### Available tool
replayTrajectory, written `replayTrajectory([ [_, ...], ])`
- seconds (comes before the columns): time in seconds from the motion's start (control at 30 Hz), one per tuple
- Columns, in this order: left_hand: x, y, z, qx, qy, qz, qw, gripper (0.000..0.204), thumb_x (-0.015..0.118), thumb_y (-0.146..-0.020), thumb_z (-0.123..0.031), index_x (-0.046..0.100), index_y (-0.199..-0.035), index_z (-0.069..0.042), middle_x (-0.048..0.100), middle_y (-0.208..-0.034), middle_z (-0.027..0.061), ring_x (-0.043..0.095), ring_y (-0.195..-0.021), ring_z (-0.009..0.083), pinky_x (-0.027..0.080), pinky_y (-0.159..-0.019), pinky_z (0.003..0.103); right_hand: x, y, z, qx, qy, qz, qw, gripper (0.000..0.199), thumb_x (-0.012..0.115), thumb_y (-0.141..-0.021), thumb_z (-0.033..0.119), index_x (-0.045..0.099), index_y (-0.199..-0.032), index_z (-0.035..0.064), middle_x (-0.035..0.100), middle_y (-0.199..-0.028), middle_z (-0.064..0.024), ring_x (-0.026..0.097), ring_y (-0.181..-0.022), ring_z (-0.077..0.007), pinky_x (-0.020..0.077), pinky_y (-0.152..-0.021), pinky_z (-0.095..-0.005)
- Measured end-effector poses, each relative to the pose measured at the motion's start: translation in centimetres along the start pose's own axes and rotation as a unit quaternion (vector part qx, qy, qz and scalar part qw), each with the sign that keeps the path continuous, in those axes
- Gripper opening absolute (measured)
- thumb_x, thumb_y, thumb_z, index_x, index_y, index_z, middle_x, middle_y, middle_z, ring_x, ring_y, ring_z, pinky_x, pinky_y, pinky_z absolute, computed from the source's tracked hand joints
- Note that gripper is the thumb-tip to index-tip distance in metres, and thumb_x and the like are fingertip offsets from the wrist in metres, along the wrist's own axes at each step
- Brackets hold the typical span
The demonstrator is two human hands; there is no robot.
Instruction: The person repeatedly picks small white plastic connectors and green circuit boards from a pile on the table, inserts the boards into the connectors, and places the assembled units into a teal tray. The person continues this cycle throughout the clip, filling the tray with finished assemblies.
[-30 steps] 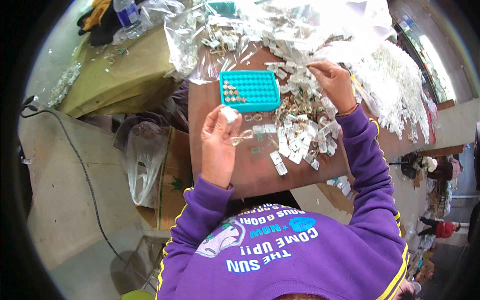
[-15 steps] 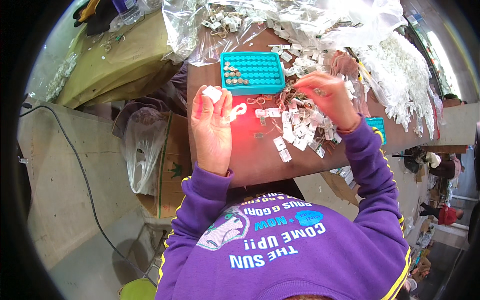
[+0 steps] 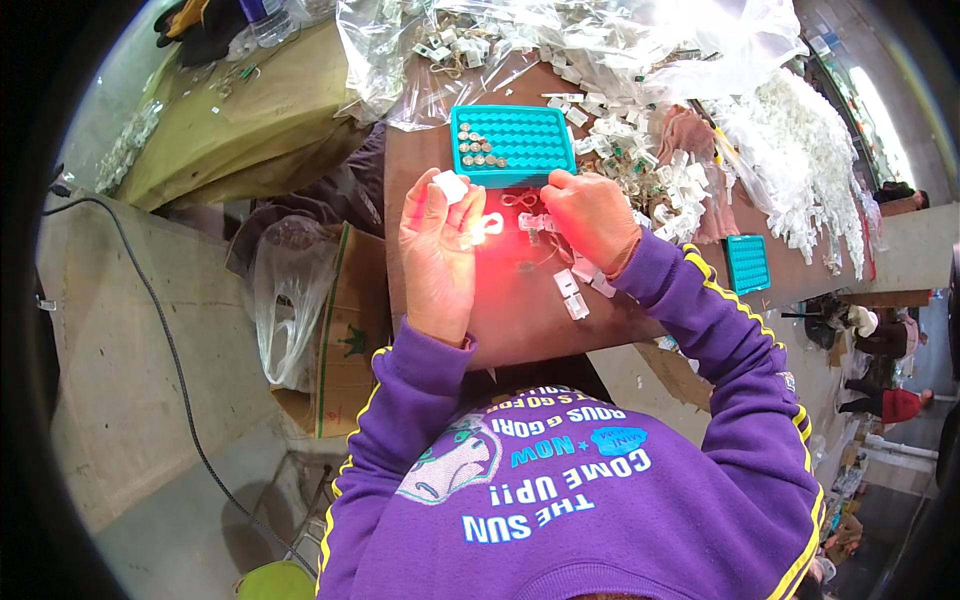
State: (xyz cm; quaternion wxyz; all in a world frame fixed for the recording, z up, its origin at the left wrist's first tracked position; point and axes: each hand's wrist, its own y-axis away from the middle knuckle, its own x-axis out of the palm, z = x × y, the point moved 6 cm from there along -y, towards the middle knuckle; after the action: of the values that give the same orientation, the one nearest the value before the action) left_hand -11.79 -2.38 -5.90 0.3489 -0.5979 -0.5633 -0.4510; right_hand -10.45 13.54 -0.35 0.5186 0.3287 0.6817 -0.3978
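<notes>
Head view: left hand (image 3: 437,255), fingers clamped on a white block (image 3: 450,187) near the teal tray's (image 3: 535,140) lower left corner; right hand (image 3: 597,220), fingers curled together, contents indiscernible, shifted leftward since the preceding frame.

Red glow (image 3: 490,228) tints tabletop (image 3: 520,315) nr L hand (image 3: 437,260); plastic (image 3: 740,45) up top overexp.; dark rim, edges bent.

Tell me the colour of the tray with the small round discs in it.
The tray is teal, a blue-green; it shows best in the head view.
</notes>
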Motion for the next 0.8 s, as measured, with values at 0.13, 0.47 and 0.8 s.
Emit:
replayTrajectory([
  [0.13, -0.1, 0.0, 0.0, 0.001, -0.016, 0.018, 1.0, 0.024, 0.059, -0.095, -0.015, 0.057, -0.116, -0.005, 0.063, -0.108, 0.012, 0.062, -0.103, 0.0248, 0.049, -0.099, 0.042, 0.4, 0.2, 0.2, 0.021, 0.021, 0.031, 0.999, 0.003, 0.062, -0.072, 0.009, 0.061, -0.074, 0.0085, 0.058, -0.077, -0.0064, 0.064, -0.072, -0.0248, 0.0517, -0.065, -0.0354],
  [0.47, 1.5, 0.5, 1.3, -0.088, -0.015, 0.065, 0.994, 0.025, 0.061, -0.095, -0.018, 0.055, -0.113, -0.003, 0.066, -0.102, 0.0111, 0.066, -0.096, 0.0215, 0.054, -0.091, 0.035, -0.3, 0.5, 0.2, 0.018, 0.028, -0.003, 0.999, 0.001, 0.061, -0.073, 0.01, 0.061, -0.074, 0.009, 0.059, -0.076, -0.0059, 0.063, -0.068, -0.0236, 0.0504, -0.065, -0.0346],
  [0.8, 1.2, 0.4, 1.7, -0.101, -0.047, 0.069, 0.991, 0.024, 0.061, -0.095, -0.02, 0.056, -0.113, -0.004, 0.066, -0.1, 0.0096, 0.067, -0.093, 0.0192, 0.055, -0.087, 0.032, 0.2, 0.4, 0.5, 0.003, 0.061, 0.007, 0.998, 0.003, 0.061, -0.075, 0.011, 0.062, -0.077, 0.0092, 0.062, -0.075, -0.0057, 0.064, -0.067, -0.0216, 0.05, -0.063, -0.0312],
])
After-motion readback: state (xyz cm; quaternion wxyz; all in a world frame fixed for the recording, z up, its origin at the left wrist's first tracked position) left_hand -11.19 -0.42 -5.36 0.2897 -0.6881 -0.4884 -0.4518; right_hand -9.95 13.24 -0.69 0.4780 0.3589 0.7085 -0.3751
